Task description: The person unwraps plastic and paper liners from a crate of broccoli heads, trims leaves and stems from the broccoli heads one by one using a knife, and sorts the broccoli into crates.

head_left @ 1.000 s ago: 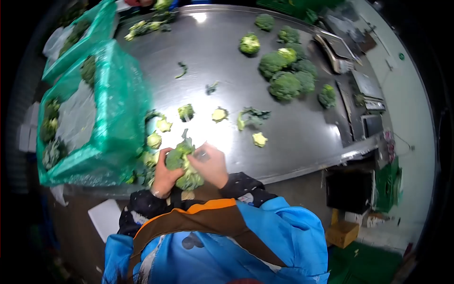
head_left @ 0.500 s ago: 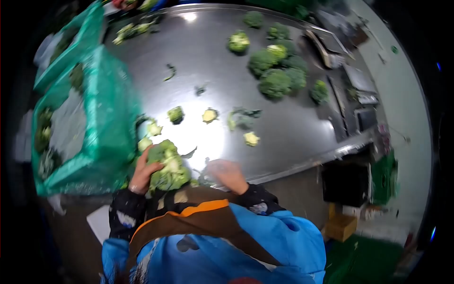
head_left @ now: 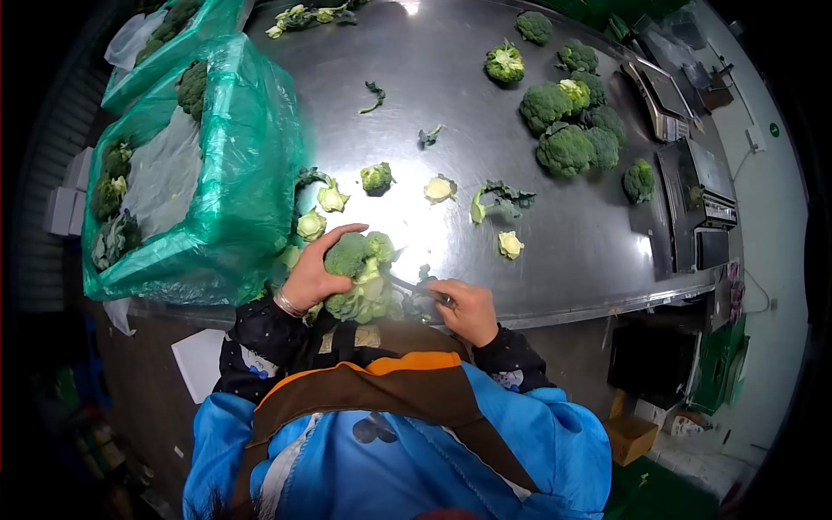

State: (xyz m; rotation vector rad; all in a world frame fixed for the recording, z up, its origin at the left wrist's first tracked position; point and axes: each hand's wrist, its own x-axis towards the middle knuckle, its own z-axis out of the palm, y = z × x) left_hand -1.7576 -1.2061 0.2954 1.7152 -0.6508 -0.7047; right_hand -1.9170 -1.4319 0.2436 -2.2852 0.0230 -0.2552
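Note:
My left hand (head_left: 314, 276) is wrapped around a broccoli head (head_left: 362, 290) at the near edge of the steel table (head_left: 364, 56). The broccoli's pale cut stem side faces right. My right hand (head_left: 470, 310) grips a knife (head_left: 404, 284), its blade pointing left toward the broccoli; whether it touches cannot be made out. Pale cut stem pieces lie beyond my hands, among them a stem piece (head_left: 311, 225) by my left fingers and another stem piece (head_left: 510, 245). A leafy trimming (head_left: 500, 199) rests nearby.
A crate lined with green plastic (head_left: 247, 165) stands on the left, with broccoli inside. Several broccoli heads (head_left: 565, 149) are grouped at the far right. A scale (head_left: 656, 100) and a grey device (head_left: 704, 186) line the right edge. Leaf scraps (head_left: 373, 98) are scattered about.
The whole view has shifted, so the table's contents appear farther right. My right hand, blurred before, now shows clearly with the knife. My left hand keeps hold of the broccoli.

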